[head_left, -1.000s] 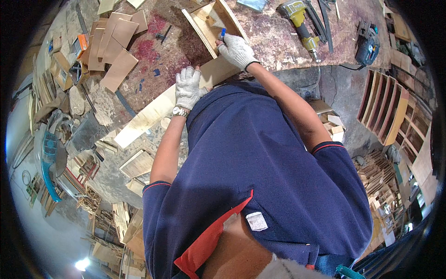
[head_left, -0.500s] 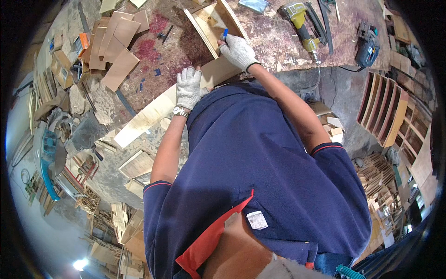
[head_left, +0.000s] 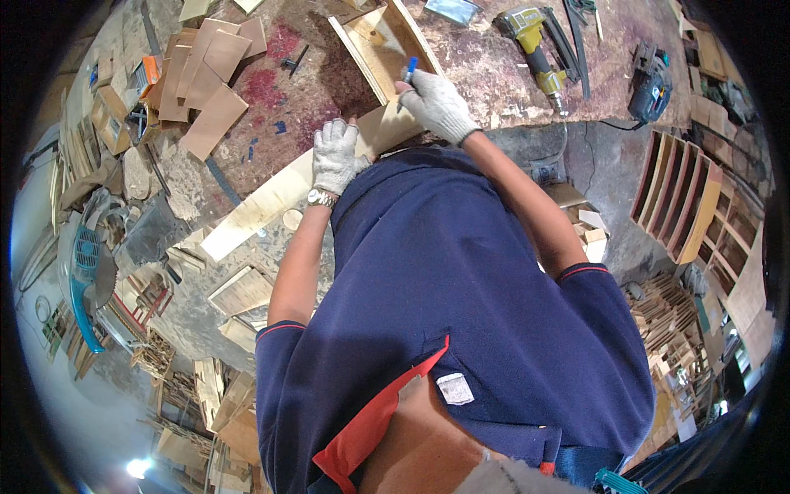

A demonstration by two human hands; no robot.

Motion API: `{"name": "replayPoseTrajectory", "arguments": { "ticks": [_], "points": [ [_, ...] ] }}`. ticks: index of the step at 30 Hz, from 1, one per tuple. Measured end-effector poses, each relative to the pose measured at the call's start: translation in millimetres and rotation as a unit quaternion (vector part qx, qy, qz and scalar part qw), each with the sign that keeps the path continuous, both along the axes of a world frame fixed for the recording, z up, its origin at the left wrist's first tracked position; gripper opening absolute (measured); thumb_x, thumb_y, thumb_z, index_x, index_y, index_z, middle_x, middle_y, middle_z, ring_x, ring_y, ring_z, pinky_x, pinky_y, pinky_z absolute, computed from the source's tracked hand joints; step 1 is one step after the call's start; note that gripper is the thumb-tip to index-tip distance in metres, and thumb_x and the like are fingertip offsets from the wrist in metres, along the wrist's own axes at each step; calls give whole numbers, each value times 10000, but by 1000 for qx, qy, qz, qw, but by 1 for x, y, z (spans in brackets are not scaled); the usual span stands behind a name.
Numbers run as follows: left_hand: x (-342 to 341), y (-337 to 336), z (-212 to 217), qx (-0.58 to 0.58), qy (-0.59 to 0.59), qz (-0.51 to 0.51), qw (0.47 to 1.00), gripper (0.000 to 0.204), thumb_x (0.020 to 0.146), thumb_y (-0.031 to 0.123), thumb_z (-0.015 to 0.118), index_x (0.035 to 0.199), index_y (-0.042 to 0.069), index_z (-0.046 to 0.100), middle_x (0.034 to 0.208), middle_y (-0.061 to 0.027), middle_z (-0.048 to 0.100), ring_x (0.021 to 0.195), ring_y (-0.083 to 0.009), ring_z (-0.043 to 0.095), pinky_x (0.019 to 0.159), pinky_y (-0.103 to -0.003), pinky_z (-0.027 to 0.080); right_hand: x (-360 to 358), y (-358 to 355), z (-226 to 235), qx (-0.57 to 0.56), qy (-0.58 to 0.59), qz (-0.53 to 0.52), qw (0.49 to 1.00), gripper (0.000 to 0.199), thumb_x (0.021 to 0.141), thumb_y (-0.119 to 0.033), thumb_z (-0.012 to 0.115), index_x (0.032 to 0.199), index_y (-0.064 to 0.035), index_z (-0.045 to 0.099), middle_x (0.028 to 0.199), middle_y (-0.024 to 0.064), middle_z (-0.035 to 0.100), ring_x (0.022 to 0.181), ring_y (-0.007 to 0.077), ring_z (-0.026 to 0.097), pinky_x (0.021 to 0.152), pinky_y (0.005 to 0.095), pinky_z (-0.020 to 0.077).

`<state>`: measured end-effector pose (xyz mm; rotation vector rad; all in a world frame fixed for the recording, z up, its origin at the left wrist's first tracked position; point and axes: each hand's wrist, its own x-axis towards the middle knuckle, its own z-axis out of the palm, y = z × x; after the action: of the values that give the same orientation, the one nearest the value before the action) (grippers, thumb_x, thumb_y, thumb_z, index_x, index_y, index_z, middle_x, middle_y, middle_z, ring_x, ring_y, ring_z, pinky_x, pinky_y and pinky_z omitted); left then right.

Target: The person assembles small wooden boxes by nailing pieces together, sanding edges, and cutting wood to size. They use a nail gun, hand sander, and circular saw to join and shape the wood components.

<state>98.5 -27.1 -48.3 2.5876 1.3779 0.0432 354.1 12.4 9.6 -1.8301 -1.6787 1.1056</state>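
A long pale wooden board (head_left: pixel 267 202) lies slantwise along the bench's near edge. My gloved left hand (head_left: pixel 335 156) grips it across its width, fingers over the far side and thumb near the close side. In my gloved right hand (head_left: pixel 436 105) is a pen (head_left: pixel 411 64) with a blue end, its other end pointing down at the board's right part. Just beyond, an open wooden box (head_left: pixel 354 51) stands on the bench, its near end by the board. The board's right end is partly hidden by my right hand.
On the stained bench (head_left: pixel 321 78), thin brown panels (head_left: pixel 197 74) are piled at left. A yellow-green nail gun (head_left: pixel 535 49) and a dark jigsaw-like power tool (head_left: pixel 650 86) lie at right. A teal circular saw (head_left: pixel 85 272) stands at far left, with wood offcuts around the floor.
My right hand has shifted slightly right and toward me, turning so the pen's lower end shows over the board. My left hand and the board have stayed in place.
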Motion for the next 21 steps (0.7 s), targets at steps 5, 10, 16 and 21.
{"name": "replayPoseTrajectory", "arguments": {
  "ticks": [5,10,16,21],
  "points": [
    [-2,-1,-1,-14,-16,2,1000,887,698,620,765,1313,0,613,1096,-152,592,1051,-335,551,907,-454,436,36,-26,28,-85,12,-99,991,390,996,-403,581,960,-27,679,787,216,682,747,363,694,701,467,521],
    [0,0,4,-11,-21,-2,1000,937,666,643,780,1320,-4,603,1096,-158,592,1058,-341,555,909,-453,438,62,-46,29,-96,4,-169,981,411,992,-422,595,946,-26,693,762,201,679,717,345,676,684,451,505],
    [4,4,23,-47,3,13,999,973,637,654,815,1331,7,598,1125,-162,592,1087,-343,558,938,-470,436,77,-63,27,-102,-3,-208,973,421,981,-439,624,963,-27,706,738,186,664,727,326,681,690,450,499],
    [5,13,24,-25,-3,58,998,887,670,626,840,1276,18,612,1133,-159,604,1087,-350,566,953,-472,456,83,-66,25,-93,-11,-218,972,426,978,-447,630,973,-29,711,735,182,666,733,327,686,694,450,502]
  ]
}}
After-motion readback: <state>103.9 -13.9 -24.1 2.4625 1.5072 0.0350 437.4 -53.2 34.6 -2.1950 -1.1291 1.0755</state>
